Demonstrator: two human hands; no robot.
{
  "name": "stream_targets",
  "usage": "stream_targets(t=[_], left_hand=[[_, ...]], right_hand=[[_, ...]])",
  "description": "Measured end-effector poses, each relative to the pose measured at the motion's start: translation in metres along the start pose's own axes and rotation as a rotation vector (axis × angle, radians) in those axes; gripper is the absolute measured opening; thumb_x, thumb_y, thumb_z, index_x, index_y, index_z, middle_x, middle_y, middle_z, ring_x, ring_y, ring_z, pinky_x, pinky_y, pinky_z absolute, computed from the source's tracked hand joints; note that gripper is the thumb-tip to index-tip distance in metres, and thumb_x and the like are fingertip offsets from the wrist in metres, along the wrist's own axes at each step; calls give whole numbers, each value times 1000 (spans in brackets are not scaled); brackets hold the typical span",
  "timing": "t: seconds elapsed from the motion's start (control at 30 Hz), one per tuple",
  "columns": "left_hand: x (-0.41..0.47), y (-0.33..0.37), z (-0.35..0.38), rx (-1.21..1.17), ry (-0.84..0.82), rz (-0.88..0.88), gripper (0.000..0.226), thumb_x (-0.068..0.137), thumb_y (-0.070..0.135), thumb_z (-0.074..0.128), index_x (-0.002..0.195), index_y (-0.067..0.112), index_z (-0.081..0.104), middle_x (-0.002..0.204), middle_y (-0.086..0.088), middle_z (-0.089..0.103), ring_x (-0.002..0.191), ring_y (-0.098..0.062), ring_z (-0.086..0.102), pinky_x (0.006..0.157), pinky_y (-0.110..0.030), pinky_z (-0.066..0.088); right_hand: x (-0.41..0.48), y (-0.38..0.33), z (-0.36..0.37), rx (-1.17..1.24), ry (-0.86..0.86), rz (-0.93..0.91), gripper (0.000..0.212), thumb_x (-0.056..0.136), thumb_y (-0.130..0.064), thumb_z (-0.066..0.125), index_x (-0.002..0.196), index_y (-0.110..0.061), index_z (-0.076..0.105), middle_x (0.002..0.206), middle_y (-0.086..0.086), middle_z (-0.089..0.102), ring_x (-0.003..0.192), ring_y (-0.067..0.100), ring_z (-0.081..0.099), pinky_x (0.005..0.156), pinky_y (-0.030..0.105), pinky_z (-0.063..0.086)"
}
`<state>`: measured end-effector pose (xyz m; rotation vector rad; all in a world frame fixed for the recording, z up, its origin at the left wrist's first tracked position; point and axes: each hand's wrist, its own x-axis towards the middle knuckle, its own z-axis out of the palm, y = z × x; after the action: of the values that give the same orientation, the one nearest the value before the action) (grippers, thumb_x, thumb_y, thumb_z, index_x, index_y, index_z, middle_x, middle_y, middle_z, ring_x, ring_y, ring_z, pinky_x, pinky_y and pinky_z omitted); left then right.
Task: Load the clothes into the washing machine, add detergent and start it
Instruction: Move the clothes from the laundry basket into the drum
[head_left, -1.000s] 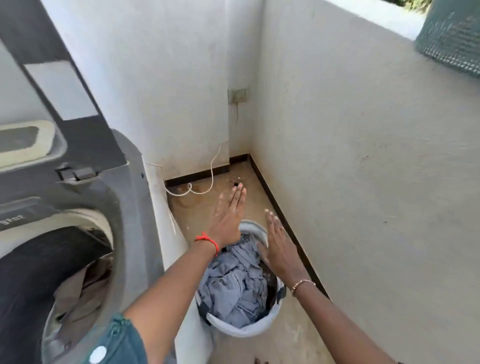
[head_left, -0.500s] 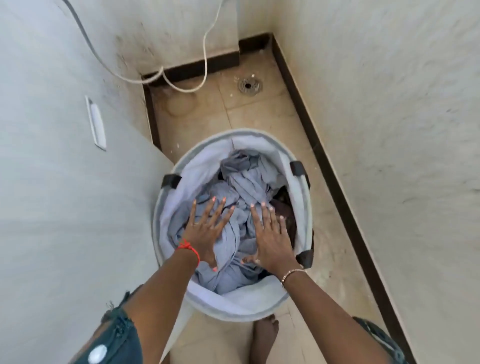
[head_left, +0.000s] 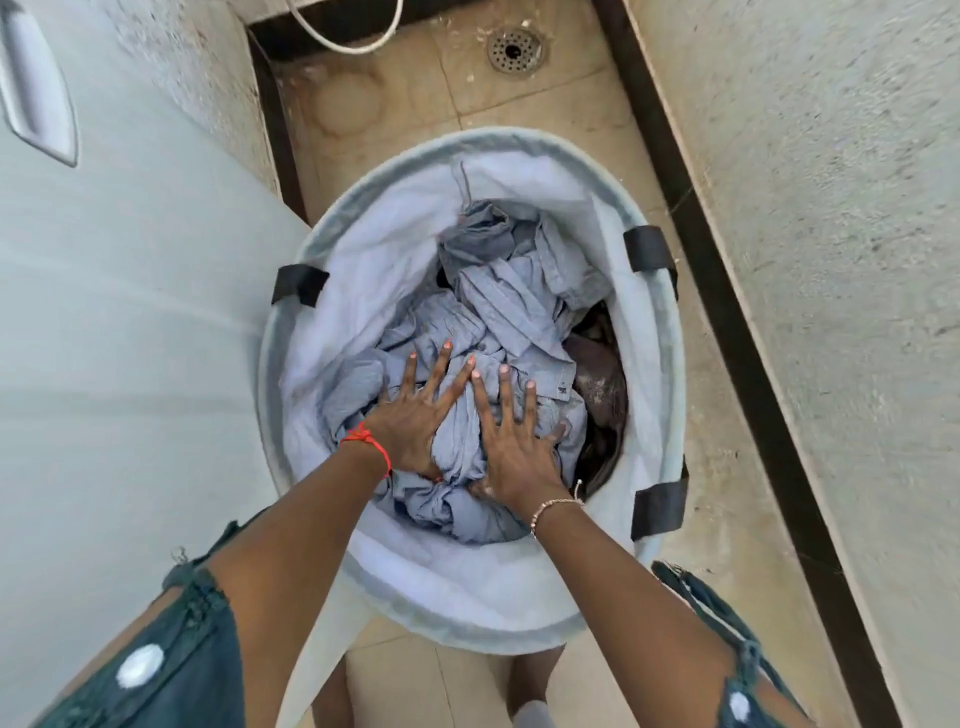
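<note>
Basket (head_left: 519, 136): round, soft-sided, pale grey rim, white lining, standing on the floor (head_left: 405, 109). Contents: a crumpled heap of grey-blue clothes (head_left: 511, 296) filling most of the inside, plus one dark brown garment (head_left: 597, 379) wedged against the basket's right inner wall. All the laundry in view is inside the basket.

Left hand (head_left: 415, 415): palm down on the near part of the heap, fingers straight and spread, grip wide, closed round nothing. Thumb tip sinks into a fold of cloth. Right hand (head_left: 514, 441): just beside it, also flat on the heap, fingers straight and apart, grip wide too; the little finger dips into the fabric.

Counts: two hands, one basket, three black strap tabs (head_left: 649, 249) on the basket rim. One red thread (head_left: 370, 441) on the left wrist, one thin bracelet (head_left: 556, 505) on the right wrist.

Surface and room: beige tiled floor, stained beyond the basket. One round metal drain (head_left: 514, 49) lies beyond the basket's far rim, with a white hose (head_left: 358, 44) looping to the drain's left. Left of the basket, touching its rim, stands the pale side of the washing machine (head_left: 130, 364). Right of the basket, a rough plastered wall (head_left: 831, 208) with a dark skirting strip (head_left: 727, 270) at its foot.
</note>
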<state>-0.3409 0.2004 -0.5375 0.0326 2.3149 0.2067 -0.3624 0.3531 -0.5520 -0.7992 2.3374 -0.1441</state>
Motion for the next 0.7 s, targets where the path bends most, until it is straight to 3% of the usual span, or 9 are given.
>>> stream_targets(t=[0.07,0.13,0.2,0.27,0.33,0.37,0.47,0.6,0.7], left_hand=[[-4,4,4,-23,-9,53,118,77,53,63,131,20,-36,139,-8,-43,125,-33,-40,107,-53,-15],[-9,12,7,13,2,69,104,87,37,57,135,9,-30,138,-11,-41,122,-32,-41,102,-39,-19],[-11,15,18,97,23,63,99,88,19,56,133,3,-31,138,-17,-40,119,-36,-44,104,-40,-20],[-9,13,31,124,29,45,97,83,0,52,128,3,-34,138,-19,-40,126,-43,-37,114,-45,-10],[-15,16,31,119,20,9,95,77,-14,46,128,2,-32,137,-18,-39,134,-45,-24,116,-43,4],[-20,20,27,145,114,30,94,71,-18,46,133,-3,-23,142,-22,-29,136,-46,-14,115,-43,11],[-32,27,28,272,477,106,80,52,-18,42,131,-12,34,138,-30,38,127,-44,38,98,-44,41],[-71,46,0,254,570,73,66,75,-25,0,129,-9,34,135,-28,44,128,-38,38,97,-48,44],[-111,66,-34,232,578,-20,79,80,-14,-22,132,-6,37,137,-28,43,125,-41,43,89,-49,50]], right_hand=[[-1,-3,17,-93,145,-11,136,48,-40,86,145,-2,-2,153,20,12,135,39,32,86,50,52],[-1,-5,41,-140,176,-86,125,55,-29,80,141,9,-1,145,21,33,122,34,51,79,32,57],[1,-6,63,-154,163,-163,91,79,-13,57,137,18,-5,145,23,35,125,36,47,90,32,53],[1,-9,72,-214,162,-176,70,84,5,39,136,19,-6,145,28,29,130,41,38,98,36,48],[-4,-12,69,-180,141,-173,74,80,12,43,138,17,-2,145,33,26,131,43,36,97,34,48],[-8,-15,64,-152,185,-176,80,75,12,48,138,16,-1,142,32,31,128,40,42,92,32,50],[-24,-19,40,-138,293,-168,96,63,8,52,136,18,-9,134,21,51,118,33,55,86,30,54],[-56,-26,1,-211,379,-188,91,69,5,54,138,16,-4,139,19,44,125,36,47,95,36,50],[-90,-37,-44,-284,462,-199,67,79,12,31,139,15,3,142,20,38,127,37,44,97,39,48]])
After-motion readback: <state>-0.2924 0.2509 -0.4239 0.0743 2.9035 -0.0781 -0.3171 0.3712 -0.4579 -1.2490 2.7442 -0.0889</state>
